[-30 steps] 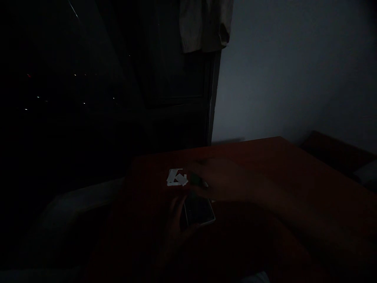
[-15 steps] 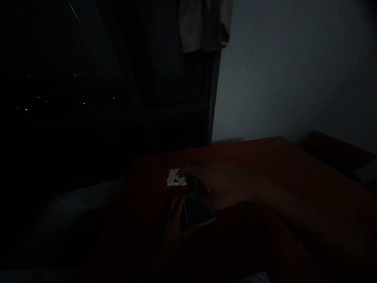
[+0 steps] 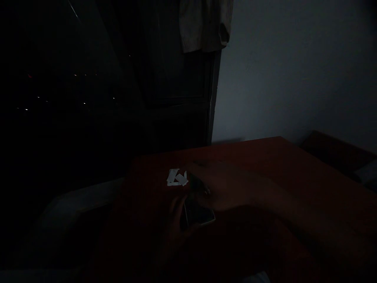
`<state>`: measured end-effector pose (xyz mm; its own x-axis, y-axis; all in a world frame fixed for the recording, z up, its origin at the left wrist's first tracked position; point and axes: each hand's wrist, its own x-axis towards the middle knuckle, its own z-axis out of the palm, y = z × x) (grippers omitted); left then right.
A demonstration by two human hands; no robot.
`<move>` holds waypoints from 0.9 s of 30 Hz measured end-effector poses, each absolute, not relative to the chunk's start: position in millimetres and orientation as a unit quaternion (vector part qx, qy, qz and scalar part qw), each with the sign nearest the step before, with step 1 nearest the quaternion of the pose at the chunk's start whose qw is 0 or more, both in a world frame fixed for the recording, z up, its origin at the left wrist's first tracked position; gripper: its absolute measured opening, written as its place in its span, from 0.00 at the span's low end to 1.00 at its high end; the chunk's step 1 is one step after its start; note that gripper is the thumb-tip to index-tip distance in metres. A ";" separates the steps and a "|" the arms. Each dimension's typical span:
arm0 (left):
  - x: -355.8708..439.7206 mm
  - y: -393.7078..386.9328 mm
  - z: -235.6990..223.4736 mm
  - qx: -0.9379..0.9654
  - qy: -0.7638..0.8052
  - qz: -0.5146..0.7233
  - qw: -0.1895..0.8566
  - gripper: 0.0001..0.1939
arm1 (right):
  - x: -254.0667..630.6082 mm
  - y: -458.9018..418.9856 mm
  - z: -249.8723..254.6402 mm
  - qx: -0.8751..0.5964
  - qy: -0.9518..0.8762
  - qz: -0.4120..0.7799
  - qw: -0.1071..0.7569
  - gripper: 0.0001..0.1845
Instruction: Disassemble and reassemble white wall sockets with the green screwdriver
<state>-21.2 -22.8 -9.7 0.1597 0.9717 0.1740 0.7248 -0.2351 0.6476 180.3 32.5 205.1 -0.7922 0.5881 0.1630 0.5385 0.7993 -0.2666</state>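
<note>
The scene is very dark. My left hand (image 3: 176,222) grips the near left side of a dark flat rectangular thing with a pale rim (image 3: 200,215), fingers and thumb around its edge. Whether it is a box or a phone I cannot tell. Over its far end bends my right hand (image 3: 222,184), its fingers curled down around a dark greenish piece (image 3: 194,184) whose kind is unclear. Just beyond the fingers, several white strips (image 3: 182,179) lie overlapping on the reddish-brown table (image 3: 253,151).
A pale wall (image 3: 282,70) rises behind the table. To the left is a dark window (image 3: 73,78) with small points of light, and cloth (image 3: 203,27) hangs above its frame. Another reddish surface (image 3: 330,149) stands at the right.
My right hand has shifted slightly right, away from the white strips. One strip beside its fingertips now shows whole. My left hand has stayed in place.
</note>
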 end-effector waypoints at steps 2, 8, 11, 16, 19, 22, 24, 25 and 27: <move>-21.7 -22.6 -11.2 0.734 0.579 0.289 0.206 0.40 | 177.3 31.9 204.6 -0.349 -0.929 0.058 0.112 0.21; -20.3 -23.5 -7.3 0.732 0.583 0.291 0.200 0.38 | 178.5 34.5 203.6 -0.300 -0.940 0.113 0.117 0.17; -19.7 -23.0 -5.3 0.729 0.582 0.293 0.209 0.38 | 182.8 33.6 204.7 -0.241 -0.947 0.169 0.129 0.32; -19.2 -22.6 -1.7 0.728 0.582 0.291 0.215 0.39 | 177.4 31.0 201.7 -0.347 -0.925 0.075 0.134 0.19; -18.4 -22.5 -1.9 0.728 0.578 0.294 0.222 0.39 | 176.4 32.7 201.9 -0.313 -0.934 0.104 0.134 0.13; -17.4 -22.0 -4.1 0.724 0.572 0.307 0.233 0.39 | 184.4 34.3 204.4 -0.237 -0.941 0.189 0.151 0.12; -17.5 -22.0 -4.0 0.722 0.574 0.305 0.235 0.38 | 194.8 34.4 203.2 -0.241 -0.925 0.231 0.181 0.14; -17.8 -22.2 -2.8 0.722 0.575 0.301 0.237 0.38 | 201.2 34.3 200.9 -0.259 -0.912 0.247 0.201 0.15; -19.0 -22.8 2.1 0.722 0.577 0.293 0.245 0.37 | 216.1 33.6 192.7 -0.305 -0.879 0.268 0.249 0.17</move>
